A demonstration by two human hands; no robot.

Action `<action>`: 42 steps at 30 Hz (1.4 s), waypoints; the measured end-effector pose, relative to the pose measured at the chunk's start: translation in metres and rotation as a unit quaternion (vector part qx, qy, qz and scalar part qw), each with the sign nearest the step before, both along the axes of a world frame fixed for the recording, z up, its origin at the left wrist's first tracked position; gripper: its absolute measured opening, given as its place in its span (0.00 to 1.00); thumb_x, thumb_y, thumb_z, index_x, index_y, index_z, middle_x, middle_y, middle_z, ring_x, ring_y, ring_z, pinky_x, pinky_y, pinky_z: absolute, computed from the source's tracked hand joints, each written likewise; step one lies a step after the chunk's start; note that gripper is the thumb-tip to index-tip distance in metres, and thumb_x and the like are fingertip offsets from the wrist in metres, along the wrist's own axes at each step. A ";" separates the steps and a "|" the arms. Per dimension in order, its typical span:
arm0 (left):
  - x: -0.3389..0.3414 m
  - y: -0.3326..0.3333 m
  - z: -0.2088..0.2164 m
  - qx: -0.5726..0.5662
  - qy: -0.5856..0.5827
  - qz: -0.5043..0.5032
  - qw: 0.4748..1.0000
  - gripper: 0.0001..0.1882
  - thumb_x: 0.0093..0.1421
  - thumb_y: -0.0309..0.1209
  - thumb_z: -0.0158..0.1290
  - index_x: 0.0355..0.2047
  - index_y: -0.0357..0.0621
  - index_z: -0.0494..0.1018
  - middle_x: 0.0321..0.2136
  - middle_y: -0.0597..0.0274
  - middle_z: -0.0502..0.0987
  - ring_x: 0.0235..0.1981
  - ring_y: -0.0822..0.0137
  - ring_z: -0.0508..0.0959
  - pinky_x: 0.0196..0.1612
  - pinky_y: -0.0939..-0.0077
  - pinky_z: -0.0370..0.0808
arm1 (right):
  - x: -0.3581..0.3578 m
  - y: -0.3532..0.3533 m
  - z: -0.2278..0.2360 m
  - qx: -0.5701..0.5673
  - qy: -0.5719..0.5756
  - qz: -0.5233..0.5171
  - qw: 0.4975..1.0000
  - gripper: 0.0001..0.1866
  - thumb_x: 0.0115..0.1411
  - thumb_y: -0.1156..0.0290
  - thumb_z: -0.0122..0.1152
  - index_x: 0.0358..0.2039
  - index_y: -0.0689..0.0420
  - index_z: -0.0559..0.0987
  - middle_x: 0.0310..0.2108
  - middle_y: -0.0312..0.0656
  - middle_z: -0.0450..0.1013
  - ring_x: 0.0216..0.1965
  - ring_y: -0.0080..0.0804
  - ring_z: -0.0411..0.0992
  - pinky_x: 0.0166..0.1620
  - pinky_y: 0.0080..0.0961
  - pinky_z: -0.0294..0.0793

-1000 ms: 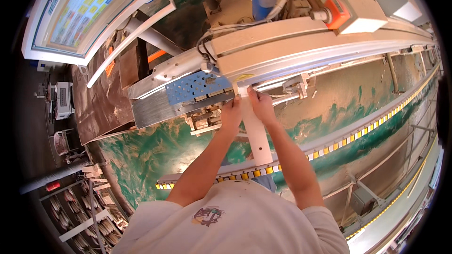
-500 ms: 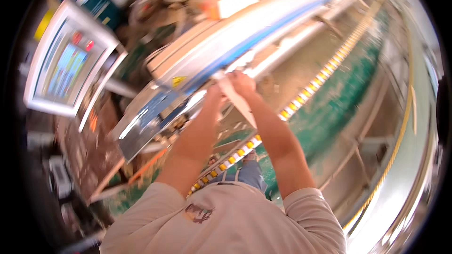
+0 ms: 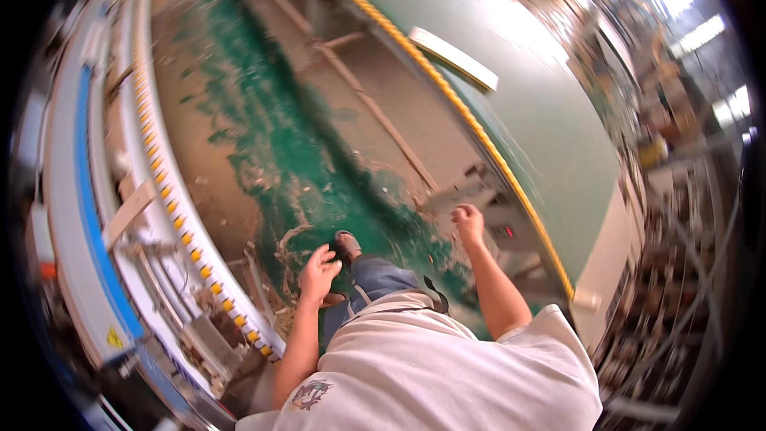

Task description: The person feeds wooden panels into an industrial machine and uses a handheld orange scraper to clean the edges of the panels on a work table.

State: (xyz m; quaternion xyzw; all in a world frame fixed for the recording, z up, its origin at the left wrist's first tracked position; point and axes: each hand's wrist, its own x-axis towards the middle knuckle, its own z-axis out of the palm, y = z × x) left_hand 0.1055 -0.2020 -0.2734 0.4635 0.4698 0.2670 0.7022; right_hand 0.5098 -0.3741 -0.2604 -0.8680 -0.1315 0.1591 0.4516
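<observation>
My left hand (image 3: 321, 273) hangs over the floor with its fingers apart and nothing in it. Over by the green-topped table (image 3: 527, 104), my right hand (image 3: 469, 223) is raised, its fingers loosely curled and no object visible in them. It appears apart from the table's yellow edging. To the left, a pale strip (image 3: 130, 213) lies slanted across the machine beside its blue rail (image 3: 86, 136). Neither hand touches that strip.
A rail with yellow rollers (image 3: 185, 238) runs along the machine on my left. A white-edged piece (image 3: 455, 58) lies on the green tabletop. Under the table are wooden bars (image 3: 375, 112). The green-painted floor (image 3: 271, 160) is worn and littered with scraps. Stacked material (image 3: 670, 303) stands far right.
My hands have let go of the pale strip at the machine and moved apart. My view has turned right, toward the green table, so the machine now lies on my left.
</observation>
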 end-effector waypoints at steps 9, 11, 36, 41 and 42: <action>-0.094 -0.081 -0.109 -0.062 0.296 -0.098 0.948 0.19 0.64 0.28 0.61 0.53 0.31 0.74 0.40 0.53 0.82 0.35 0.65 0.83 0.38 0.69 0.81 | 0.239 -0.403 0.035 -0.253 -0.208 -0.456 0.828 0.16 0.61 0.66 0.57 0.47 0.56 0.83 0.44 0.50 0.82 0.48 0.52 0.78 0.53 0.46 0.76; -0.082 -0.077 -0.106 -0.110 0.376 -0.061 0.918 0.16 0.64 0.29 0.60 0.51 0.38 0.74 0.38 0.59 0.79 0.36 0.66 0.81 0.38 0.67 0.81 | 0.272 -0.505 0.023 -0.333 -0.151 -0.519 0.773 0.20 0.60 0.62 0.57 0.50 0.55 0.81 0.50 0.51 0.79 0.53 0.55 0.74 0.56 0.50 0.73; 0.295 -0.081 0.145 -0.029 -0.006 -0.111 0.993 0.26 0.73 0.45 0.53 0.63 0.42 0.69 0.52 0.58 0.80 0.49 0.66 0.82 0.53 0.63 0.79 | 0.201 -0.144 0.157 0.198 -0.045 0.377 0.904 0.41 0.52 0.87 0.67 0.67 0.53 0.66 0.64 0.46 0.64 0.65 0.40 0.65 0.57 0.33 0.74; 0.113 -0.049 0.175 -0.025 -0.127 0.314 0.941 0.22 0.73 0.50 0.50 0.54 0.45 0.70 0.45 0.61 0.80 0.44 0.67 0.82 0.46 0.63 0.82 | -0.062 0.032 0.213 0.102 -0.172 0.728 0.655 0.32 0.51 0.72 0.73 0.58 0.57 0.74 0.68 0.55 0.64 0.60 0.59 0.70 0.58 0.43 0.77; 0.065 -0.049 0.180 -0.028 -0.104 0.395 0.912 0.22 0.74 0.50 0.49 0.52 0.44 0.71 0.43 0.62 0.80 0.44 0.66 0.82 0.46 0.62 0.82 | -0.103 0.056 0.207 0.121 -0.183 0.739 0.637 0.32 0.51 0.72 0.73 0.58 0.56 0.74 0.67 0.55 0.65 0.60 0.59 0.71 0.58 0.43 0.77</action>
